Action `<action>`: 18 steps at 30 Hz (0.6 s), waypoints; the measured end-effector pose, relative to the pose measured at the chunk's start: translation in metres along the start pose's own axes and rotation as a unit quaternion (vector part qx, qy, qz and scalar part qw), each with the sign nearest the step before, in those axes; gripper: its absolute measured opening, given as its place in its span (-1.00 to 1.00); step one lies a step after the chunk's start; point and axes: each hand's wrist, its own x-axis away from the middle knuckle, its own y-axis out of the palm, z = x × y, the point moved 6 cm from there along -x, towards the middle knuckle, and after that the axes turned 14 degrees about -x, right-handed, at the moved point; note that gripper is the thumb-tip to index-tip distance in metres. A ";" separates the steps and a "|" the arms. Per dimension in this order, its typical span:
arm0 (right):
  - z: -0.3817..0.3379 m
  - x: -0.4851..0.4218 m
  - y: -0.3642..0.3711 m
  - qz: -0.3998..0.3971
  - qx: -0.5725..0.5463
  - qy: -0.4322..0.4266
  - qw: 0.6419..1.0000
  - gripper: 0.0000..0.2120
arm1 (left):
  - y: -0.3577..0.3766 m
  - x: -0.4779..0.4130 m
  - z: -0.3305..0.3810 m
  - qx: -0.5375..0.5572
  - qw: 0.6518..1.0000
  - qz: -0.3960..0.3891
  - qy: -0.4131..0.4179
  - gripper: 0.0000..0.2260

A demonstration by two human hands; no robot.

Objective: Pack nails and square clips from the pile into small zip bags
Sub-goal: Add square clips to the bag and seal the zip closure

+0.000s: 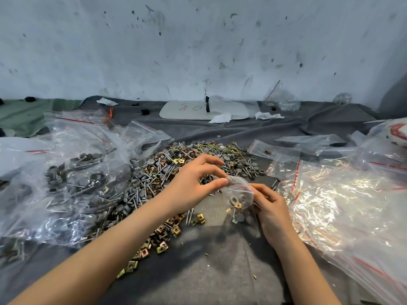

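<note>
I see shiny metal nails (pixel 152 175) with matt grey caps, glossy brassy metal square clips (pixel 161 247), a small zip bag (pixel 239 194) of thin clear plastic, bigger crinkled plastic bags (pixel 343 194) glaring with light, all on matt, fuzzy grey cloth (pixel 209 271) below a rough, stained painted wall (pixel 198 40).

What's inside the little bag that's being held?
Through the bag show grey nail caps and a gold clip. The right hand and creased plastic cover the rest, so no count.

wall (pixel 198 40): pale, scuffed, dark-flecked | worktop: wrinkled grey cloth (pixel 198 271) | far left: green cloth (pixel 22 115)
</note>
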 end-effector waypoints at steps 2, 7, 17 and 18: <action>0.000 -0.001 0.000 -0.001 0.003 -0.003 1.000 -0.86 | 0.003 -0.004 0.000 0.005 1.000 -0.025 -0.013 -0.81; 0.001 -0.002 -0.002 -0.002 0.008 -0.003 1.000 -0.90 | 0.000 -0.004 0.006 0.016 0.996 -0.085 0.018 -0.64; 0.000 0.000 0.000 0.018 -0.027 0.028 0.999 -0.61 | -0.041 -0.021 0.029 -0.102 0.986 0.092 0.094 -0.82; 0.000 0.000 0.002 0.010 -0.013 0.027 1.000 -0.59 | -0.040 -0.020 0.030 -0.110 0.985 0.091 0.097 -0.81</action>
